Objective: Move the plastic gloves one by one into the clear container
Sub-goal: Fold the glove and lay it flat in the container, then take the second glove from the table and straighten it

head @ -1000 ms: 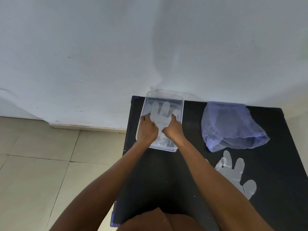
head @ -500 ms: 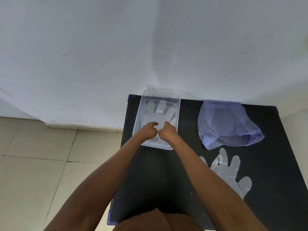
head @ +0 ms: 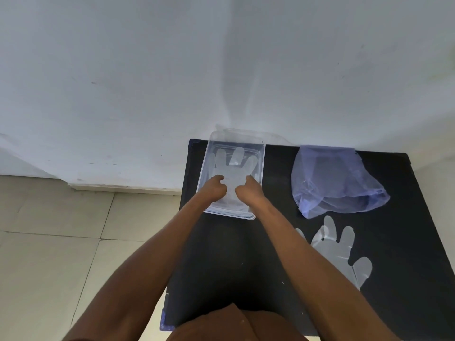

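Both hands — left hand (head: 213,190), right hand (head: 249,193) — curled, pressing the plastic glove (head: 231,166) flat inside the clear container (head: 261,168) at frame center; best to smooth it evenly, then release — the second glove (head: 337,249) waits lower right on the counter (head: 221,262).

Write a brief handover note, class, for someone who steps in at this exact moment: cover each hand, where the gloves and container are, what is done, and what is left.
Left hand and right hand: both curled, resting on the glove in the container; a firm grip cannot be confirmed.
Clear container: far left of the black table, by the wall.
Done: at least one glove lies flat inside, fingers toward the wall.
Left: one glove on the table, near the right edge, below the blue plastic bag. Let go, then move it over.
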